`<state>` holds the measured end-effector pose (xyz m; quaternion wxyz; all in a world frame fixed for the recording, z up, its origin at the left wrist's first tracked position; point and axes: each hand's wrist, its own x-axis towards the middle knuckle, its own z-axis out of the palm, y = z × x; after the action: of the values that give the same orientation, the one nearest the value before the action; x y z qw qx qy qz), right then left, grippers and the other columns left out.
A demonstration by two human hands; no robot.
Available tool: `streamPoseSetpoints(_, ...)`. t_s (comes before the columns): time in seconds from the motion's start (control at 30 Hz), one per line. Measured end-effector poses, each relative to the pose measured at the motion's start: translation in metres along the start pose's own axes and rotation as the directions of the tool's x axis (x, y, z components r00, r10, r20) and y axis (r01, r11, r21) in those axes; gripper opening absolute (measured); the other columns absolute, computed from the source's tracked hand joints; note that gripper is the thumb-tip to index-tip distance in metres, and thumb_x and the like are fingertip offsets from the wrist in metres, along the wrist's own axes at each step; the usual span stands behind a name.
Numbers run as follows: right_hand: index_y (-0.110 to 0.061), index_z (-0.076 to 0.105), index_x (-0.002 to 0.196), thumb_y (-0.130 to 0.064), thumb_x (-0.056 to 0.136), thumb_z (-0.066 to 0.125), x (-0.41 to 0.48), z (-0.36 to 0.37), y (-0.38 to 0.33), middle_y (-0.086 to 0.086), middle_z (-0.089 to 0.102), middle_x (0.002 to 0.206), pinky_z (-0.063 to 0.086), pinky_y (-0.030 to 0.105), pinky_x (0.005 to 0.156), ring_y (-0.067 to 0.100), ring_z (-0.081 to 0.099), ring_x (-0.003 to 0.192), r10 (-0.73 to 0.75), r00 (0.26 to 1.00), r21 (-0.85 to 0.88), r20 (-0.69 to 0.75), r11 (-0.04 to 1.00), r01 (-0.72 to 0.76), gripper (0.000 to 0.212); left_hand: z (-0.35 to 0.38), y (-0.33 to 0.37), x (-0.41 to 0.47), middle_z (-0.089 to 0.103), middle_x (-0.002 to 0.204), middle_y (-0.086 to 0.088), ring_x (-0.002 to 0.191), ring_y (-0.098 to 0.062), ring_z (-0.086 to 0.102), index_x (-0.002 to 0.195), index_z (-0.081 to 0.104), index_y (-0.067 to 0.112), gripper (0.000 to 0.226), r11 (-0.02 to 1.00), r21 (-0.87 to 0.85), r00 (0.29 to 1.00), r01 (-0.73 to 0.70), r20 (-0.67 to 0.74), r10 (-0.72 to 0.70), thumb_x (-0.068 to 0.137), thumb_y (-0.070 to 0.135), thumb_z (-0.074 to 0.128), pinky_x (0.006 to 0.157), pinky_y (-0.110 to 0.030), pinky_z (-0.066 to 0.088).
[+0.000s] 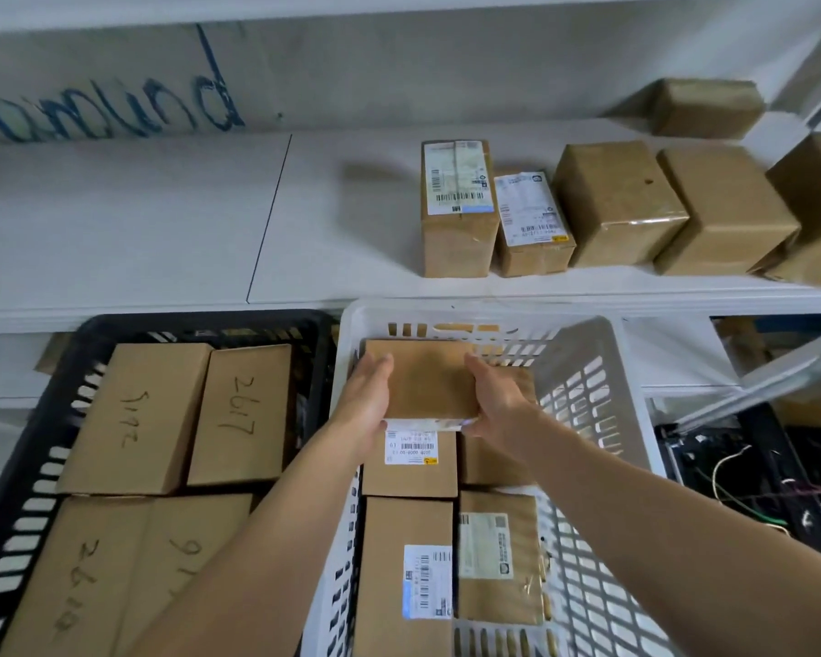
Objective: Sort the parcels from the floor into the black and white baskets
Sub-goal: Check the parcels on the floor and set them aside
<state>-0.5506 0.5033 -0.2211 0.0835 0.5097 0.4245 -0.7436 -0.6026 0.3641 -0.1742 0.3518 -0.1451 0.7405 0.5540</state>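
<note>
A flat brown parcel (426,377) hangs over the far end of the white basket (584,372). My left hand (366,400) grips its left edge and my right hand (496,395) grips its right edge. Under it in the white basket lie several brown parcels with printed labels, among them one labelled box (411,467) just below my hands. The black basket (43,419) at the left holds several brown boxes with handwritten numbers, such as "2617" (242,414).
A white shelf (162,220) runs behind the baskets and bears a row of brown boxes (617,201) on its right half. A dark crate with loose wires (754,490) sits to the right of the white basket.
</note>
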Motion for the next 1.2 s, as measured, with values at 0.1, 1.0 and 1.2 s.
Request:
streamPoseSetpoints(0.1, -0.014, 0.045, 0.133, -0.044, 0.096, 0.048, -0.001, 0.004, -0.002, 0.004, 0.052, 0.131, 0.034, 0.047, 0.108, 0.028, 0.049, 0.122, 0.001, 1.000, -0.042, -0.022, 0.999, -0.002, 0.047, -0.003, 0.002, -0.005, 0.018, 0.158, 0.012, 0.141, -0.019, 0.029, 0.150, 0.024, 0.031, 0.054, 1.000, 0.005, 1.000, -0.025, -0.004, 0.025, 0.100, 0.043, 0.039, 0.113, -0.044, 0.032)
streamPoseSetpoints(1.0, 0.004, 0.063, 0.098, -0.023, 0.096, 0.048, -0.377, -0.222, 0.165, 0.021, 0.065, 0.092, 0.046, 0.032, 0.072, 0.017, 0.052, 0.078, -0.317, 0.286, -0.053, -0.904, 0.747, 0.662, 0.031, 0.187, -0.055, -0.333, 0.055, 0.129, -0.011, 0.127, -0.021, 0.047, 0.126, 0.053, 0.005, 0.036, 0.895, 0.111, 0.370, -0.432, 0.927, 0.064, 0.101, 0.028, 0.041, 0.106, -0.035, 0.034)
streamPoseSetpoints(1.2, -0.004, 0.064, 0.102, -0.024, 0.097, 0.047, -0.477, -0.311, 0.303, 0.021, 0.062, 0.113, 0.050, 0.040, 0.086, 0.034, 0.056, 0.108, 0.028, 0.079, 0.076, -0.996, 0.697, 0.713, 0.027, 0.244, -0.162, -0.473, 0.061, 0.106, -0.007, 0.105, -0.020, 0.055, 0.092, 0.061, 0.016, 0.022, 0.823, 0.192, 0.104, -0.535, 0.981, -0.161, 0.099, 0.027, 0.043, 0.098, -0.035, 0.039)
